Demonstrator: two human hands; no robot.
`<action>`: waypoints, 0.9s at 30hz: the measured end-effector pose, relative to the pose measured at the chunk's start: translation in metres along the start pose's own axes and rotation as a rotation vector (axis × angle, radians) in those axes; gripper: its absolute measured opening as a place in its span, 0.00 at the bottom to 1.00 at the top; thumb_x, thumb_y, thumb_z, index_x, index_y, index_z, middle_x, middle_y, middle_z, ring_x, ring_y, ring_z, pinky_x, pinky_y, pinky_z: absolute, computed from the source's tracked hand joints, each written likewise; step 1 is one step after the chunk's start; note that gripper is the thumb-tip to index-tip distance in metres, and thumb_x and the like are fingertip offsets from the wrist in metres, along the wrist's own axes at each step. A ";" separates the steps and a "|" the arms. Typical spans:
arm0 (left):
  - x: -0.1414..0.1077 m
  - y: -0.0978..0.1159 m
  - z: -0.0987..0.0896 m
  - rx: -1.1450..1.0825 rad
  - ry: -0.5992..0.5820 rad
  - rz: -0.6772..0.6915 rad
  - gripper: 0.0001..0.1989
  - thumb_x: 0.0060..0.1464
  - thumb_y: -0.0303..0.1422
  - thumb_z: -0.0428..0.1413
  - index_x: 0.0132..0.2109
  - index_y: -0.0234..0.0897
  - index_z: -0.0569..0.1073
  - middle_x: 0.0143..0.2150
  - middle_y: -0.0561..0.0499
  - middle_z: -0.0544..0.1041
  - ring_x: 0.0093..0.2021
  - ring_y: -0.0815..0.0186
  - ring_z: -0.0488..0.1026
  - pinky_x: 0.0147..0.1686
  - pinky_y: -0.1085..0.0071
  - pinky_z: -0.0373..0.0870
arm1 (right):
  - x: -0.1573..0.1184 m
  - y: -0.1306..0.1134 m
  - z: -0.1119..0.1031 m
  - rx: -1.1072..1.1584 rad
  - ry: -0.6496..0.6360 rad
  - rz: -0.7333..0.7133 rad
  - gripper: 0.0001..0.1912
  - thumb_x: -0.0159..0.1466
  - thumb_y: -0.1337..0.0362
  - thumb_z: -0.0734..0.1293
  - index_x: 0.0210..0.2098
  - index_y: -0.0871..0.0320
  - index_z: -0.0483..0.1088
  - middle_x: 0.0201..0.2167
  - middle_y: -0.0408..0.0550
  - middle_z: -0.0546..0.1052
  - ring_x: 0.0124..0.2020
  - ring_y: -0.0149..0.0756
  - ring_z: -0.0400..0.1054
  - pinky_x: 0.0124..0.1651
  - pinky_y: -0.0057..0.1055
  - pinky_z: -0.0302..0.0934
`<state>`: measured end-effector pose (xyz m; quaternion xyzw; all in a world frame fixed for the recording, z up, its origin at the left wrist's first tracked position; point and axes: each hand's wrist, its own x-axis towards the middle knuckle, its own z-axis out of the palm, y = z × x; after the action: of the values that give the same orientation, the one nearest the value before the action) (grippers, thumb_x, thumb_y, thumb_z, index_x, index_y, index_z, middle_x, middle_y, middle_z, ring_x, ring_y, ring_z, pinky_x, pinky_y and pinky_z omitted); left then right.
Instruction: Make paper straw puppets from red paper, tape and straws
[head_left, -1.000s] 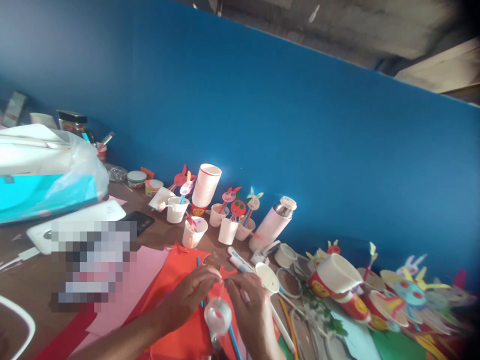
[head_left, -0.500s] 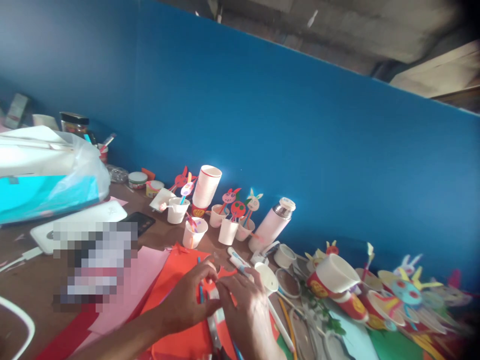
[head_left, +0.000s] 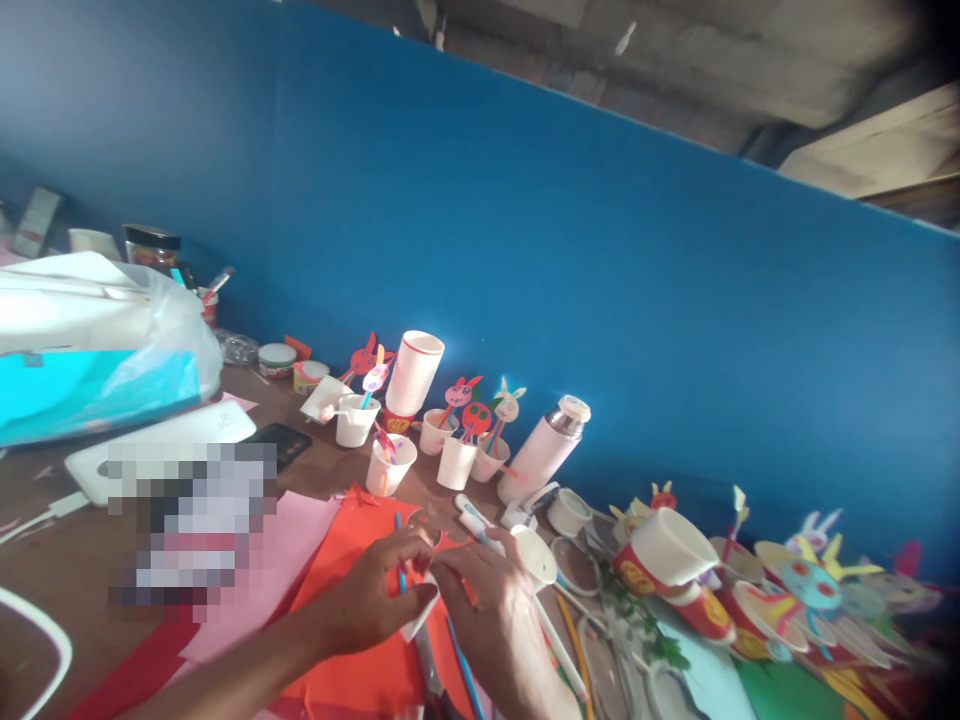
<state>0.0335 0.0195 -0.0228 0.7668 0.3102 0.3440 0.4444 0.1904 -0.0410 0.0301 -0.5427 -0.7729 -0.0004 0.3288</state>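
Over the orange-red paper (head_left: 352,650), my two hands meet with their fingertips together. My left hand (head_left: 382,585) is closed, with a small white paper-like piece (head_left: 418,612) showing under its thumb. My right hand (head_left: 487,610) is bent over the same spot, fingers closed; what its fingertips pinch is hidden. A thin blue stick (head_left: 400,530) passes behind the left fingers. A second blue stick (head_left: 466,668) lies below, between the hands, beside a dark and grey tool-like item (head_left: 431,670) that I cannot make out.
Several paper cups (head_left: 456,465) with paper animal faces on sticks stand at the back, near a tall cup stack (head_left: 416,370) and a pale thermos (head_left: 546,450). Cups and cut-outs crowd the right, around a tilted cup (head_left: 675,545). A white power bank (head_left: 169,450) lies left.
The white piece now shows under my left thumb, where orange and white showed between the hands before. The lower blue stick shows more fully. Both hands have barely shifted.
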 end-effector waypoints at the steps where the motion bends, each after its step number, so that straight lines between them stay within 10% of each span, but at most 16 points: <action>1: 0.001 0.000 -0.001 -0.009 -0.008 0.013 0.09 0.57 0.38 0.54 0.33 0.39 0.71 0.35 0.51 0.72 0.39 0.62 0.70 0.45 0.66 0.68 | 0.001 0.000 0.000 -0.002 -0.003 0.002 0.10 0.66 0.70 0.63 0.31 0.52 0.73 0.30 0.39 0.80 0.31 0.35 0.74 0.54 0.38 0.52; 11: 0.004 0.002 -0.001 -0.173 0.001 0.025 0.14 0.60 0.43 0.53 0.37 0.37 0.73 0.37 0.49 0.75 0.39 0.61 0.71 0.42 0.69 0.67 | 0.012 -0.005 0.007 -0.109 0.045 -0.096 0.13 0.68 0.71 0.60 0.30 0.54 0.72 0.30 0.43 0.80 0.32 0.36 0.73 0.49 0.36 0.53; 27: 0.007 -0.005 0.001 -0.312 0.032 -0.176 0.14 0.55 0.43 0.56 0.31 0.36 0.74 0.32 0.50 0.76 0.36 0.61 0.70 0.39 0.69 0.63 | 0.011 0.006 0.019 -0.142 0.106 0.073 0.20 0.71 0.58 0.57 0.58 0.57 0.67 0.40 0.51 0.81 0.36 0.42 0.75 0.38 0.34 0.64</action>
<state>0.0376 0.0266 -0.0263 0.6529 0.3259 0.3601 0.5812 0.1831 -0.0223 0.0190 -0.5917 -0.7320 -0.0719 0.3300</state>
